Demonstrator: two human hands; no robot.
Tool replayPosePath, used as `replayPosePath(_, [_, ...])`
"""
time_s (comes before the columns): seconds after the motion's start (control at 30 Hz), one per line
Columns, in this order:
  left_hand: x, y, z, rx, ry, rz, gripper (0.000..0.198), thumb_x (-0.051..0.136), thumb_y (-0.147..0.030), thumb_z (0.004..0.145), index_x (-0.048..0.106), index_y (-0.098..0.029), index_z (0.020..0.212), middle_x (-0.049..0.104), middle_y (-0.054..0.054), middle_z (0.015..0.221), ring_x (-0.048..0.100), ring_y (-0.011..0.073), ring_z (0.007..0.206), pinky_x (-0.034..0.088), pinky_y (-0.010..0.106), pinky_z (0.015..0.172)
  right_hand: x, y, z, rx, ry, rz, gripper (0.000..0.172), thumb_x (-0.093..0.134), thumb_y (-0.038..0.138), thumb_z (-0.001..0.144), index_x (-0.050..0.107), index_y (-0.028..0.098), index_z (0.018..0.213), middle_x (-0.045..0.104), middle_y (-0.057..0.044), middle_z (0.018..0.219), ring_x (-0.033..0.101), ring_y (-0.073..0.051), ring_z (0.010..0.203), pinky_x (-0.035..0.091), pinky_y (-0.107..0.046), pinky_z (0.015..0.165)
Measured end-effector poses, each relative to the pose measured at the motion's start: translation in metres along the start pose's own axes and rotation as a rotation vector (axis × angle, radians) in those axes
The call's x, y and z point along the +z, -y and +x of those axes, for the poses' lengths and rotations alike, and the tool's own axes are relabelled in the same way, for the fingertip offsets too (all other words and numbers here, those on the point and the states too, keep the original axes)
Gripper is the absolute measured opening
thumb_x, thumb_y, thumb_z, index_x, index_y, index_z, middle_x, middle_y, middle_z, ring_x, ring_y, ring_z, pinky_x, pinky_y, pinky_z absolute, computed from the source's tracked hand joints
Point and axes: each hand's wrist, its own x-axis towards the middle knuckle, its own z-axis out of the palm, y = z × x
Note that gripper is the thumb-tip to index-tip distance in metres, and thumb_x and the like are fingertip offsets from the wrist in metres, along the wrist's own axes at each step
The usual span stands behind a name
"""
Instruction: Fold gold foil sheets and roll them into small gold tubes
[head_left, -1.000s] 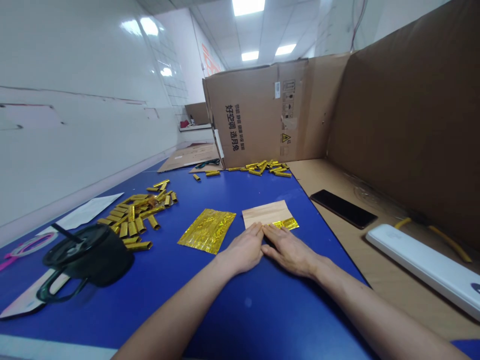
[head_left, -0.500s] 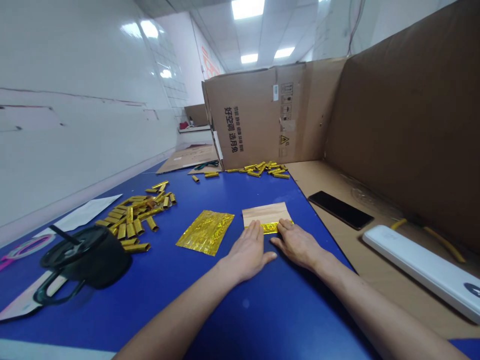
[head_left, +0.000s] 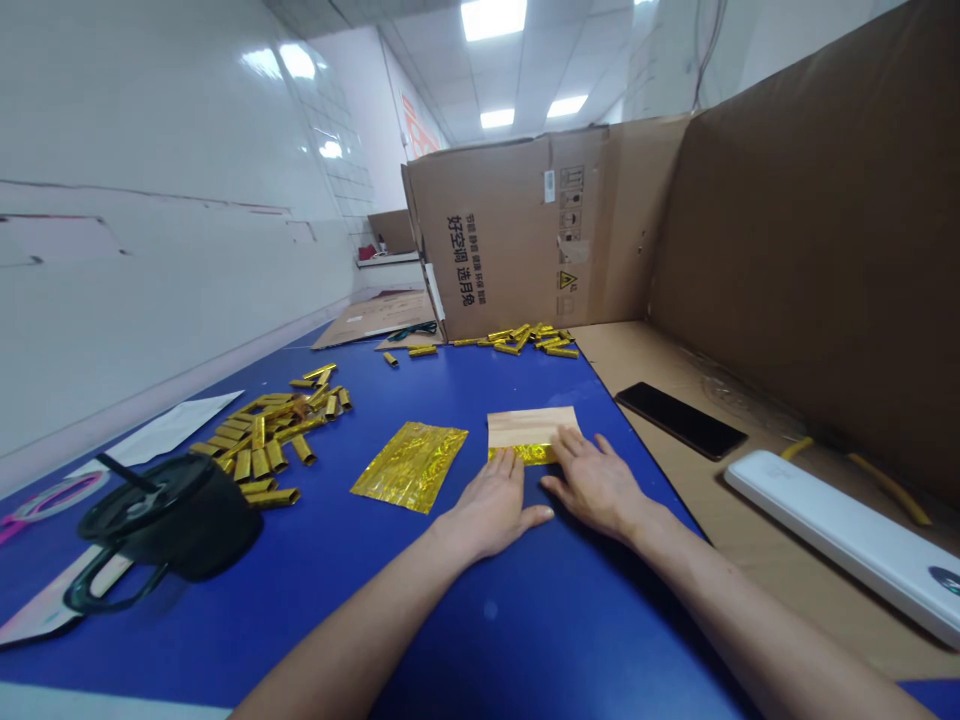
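Both my hands lie flat on the blue table (head_left: 450,610), fingers spread. A tan paper sheet (head_left: 531,427) lies just beyond them, with a gold foil strip (head_left: 523,455) along its near edge. My left hand (head_left: 487,512) has its fingertips on that strip. The fingers of my right hand (head_left: 592,487) rest on the strip's right end and the sheet's corner, hiding that end. Left of my hands lies a crinkled gold foil sheet (head_left: 409,467), not touching either hand. Farther left is a heap of folded gold foil pieces (head_left: 259,440).
A black lidded tumbler with a straw (head_left: 172,517) lies tipped at the left, near a white paper (head_left: 176,428). More gold pieces (head_left: 517,341) lie against a cardboard box (head_left: 525,230). On the cardboard at right are a black phone (head_left: 681,420) and a long white device (head_left: 840,535).
My hands have drawn apart from touching at the middle. The right hand has shifted onto the strip's right end, and the left fingertips now rest on the strip.
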Motion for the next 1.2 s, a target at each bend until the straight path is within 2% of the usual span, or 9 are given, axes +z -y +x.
replayPosePath(0.13, [0.001, 0.000, 0.000, 0.015, 0.013, -0.013, 0.074, 0.041, -0.053, 0.078, 0.026, -0.004, 0.131, 0.022, 0.020, 0.137, 0.017, 0.0271, 0.128, 0.020, 0.037, 0.103, 0.006, 0.003, 0.000, -0.207, 0.113, 0.139, 0.049, 0.033, 0.035, 0.085, 0.036, 0.012, 0.129, 0.030, -0.013, 0.138, 0.021, -0.021, 0.128, 0.018, -0.040, 0.102])
replayPosePath(0.33, [-0.005, 0.000, -0.001, 0.006, 0.015, -0.040, 0.072, 0.035, -0.056, 0.080, 0.030, -0.003, 0.129, 0.026, 0.020, 0.136, 0.022, 0.0265, 0.127, 0.022, 0.036, 0.102, -0.008, -0.011, 0.002, -0.041, 0.137, 0.082, 0.043, 0.035, 0.042, 0.084, 0.054, 0.014, 0.110, 0.043, -0.014, 0.129, 0.039, -0.024, 0.118, 0.030, -0.037, 0.095])
replayPosePath(0.47, [-0.006, 0.005, 0.002, -0.007, -0.012, 0.014, 0.071, 0.029, -0.057, 0.081, 0.035, -0.004, 0.126, 0.028, 0.019, 0.136, 0.021, 0.0269, 0.127, 0.018, 0.040, 0.103, -0.016, 0.001, -0.005, 0.006, 0.103, -0.071, 0.041, 0.044, 0.040, 0.080, 0.057, 0.011, 0.106, 0.053, -0.018, 0.117, 0.048, -0.028, 0.109, 0.033, -0.042, 0.090])
replayPosePath(0.6, [-0.002, 0.020, 0.009, -0.101, -0.037, 0.054, 0.073, 0.023, -0.058, 0.082, 0.029, -0.003, 0.130, 0.026, 0.018, 0.137, 0.016, 0.0276, 0.128, 0.014, 0.043, 0.103, -0.017, 0.025, -0.015, -0.163, 0.103, -0.105, 0.038, 0.044, 0.040, 0.079, 0.062, 0.010, 0.095, 0.062, -0.017, 0.100, 0.055, -0.029, 0.097, 0.034, -0.043, 0.086])
replayPosePath(0.73, [0.005, 0.033, 0.015, -0.184, -0.030, 0.052, 0.070, 0.021, -0.054, 0.084, 0.024, -0.003, 0.132, 0.020, 0.017, 0.139, 0.012, 0.0268, 0.129, 0.014, 0.042, 0.102, -0.016, 0.042, -0.022, -0.393, 0.094, -0.025, 0.041, 0.047, 0.041, 0.077, 0.058, 0.010, 0.103, 0.061, -0.016, 0.104, 0.053, -0.027, 0.098, 0.034, -0.039, 0.086])
replayPosePath(0.83, [0.008, 0.036, 0.016, -0.178, -0.026, 0.051, 0.066, 0.020, -0.050, 0.085, 0.020, -0.006, 0.134, 0.016, 0.015, 0.140, 0.009, 0.0263, 0.130, 0.014, 0.045, 0.102, -0.016, 0.046, -0.023, -0.449, 0.105, 0.010, 0.035, 0.047, 0.040, 0.077, 0.062, 0.012, 0.092, 0.064, -0.014, 0.097, 0.056, -0.026, 0.091, 0.037, -0.036, 0.082])
replayPosePath(0.97, [0.009, 0.032, 0.014, -0.117, -0.010, 0.071, 0.064, 0.022, -0.047, 0.085, 0.016, -0.008, 0.135, 0.011, 0.016, 0.141, 0.006, 0.0284, 0.130, 0.012, 0.050, 0.100, -0.014, 0.043, -0.023, -0.390, 0.026, 0.155, 0.031, 0.036, 0.035, 0.085, 0.062, 0.017, 0.083, 0.065, -0.007, 0.082, 0.058, -0.020, 0.080, 0.040, -0.031, 0.075])
replayPosePath(1.1, [0.010, 0.020, 0.010, 0.047, 0.046, 0.108, 0.057, 0.028, -0.037, 0.085, 0.016, -0.014, 0.136, 0.008, 0.014, 0.142, 0.003, 0.0290, 0.130, 0.012, 0.052, 0.099, -0.008, 0.034, -0.017, -0.284, -0.149, 0.328, 0.028, 0.031, 0.025, 0.087, 0.057, 0.018, 0.093, 0.062, -0.007, 0.092, 0.055, -0.017, 0.087, 0.039, -0.028, 0.079])
replayPosePath(1.2, [0.010, 0.011, 0.007, 0.108, 0.044, 0.110, 0.052, 0.026, -0.035, 0.086, 0.024, -0.014, 0.133, 0.010, 0.014, 0.142, 0.004, 0.0285, 0.130, 0.012, 0.052, 0.100, -0.001, 0.024, -0.010, -0.213, -0.116, 0.387, 0.027, 0.030, 0.022, 0.086, 0.055, 0.018, 0.094, 0.061, -0.007, 0.097, 0.055, -0.017, 0.089, 0.039, -0.027, 0.078])
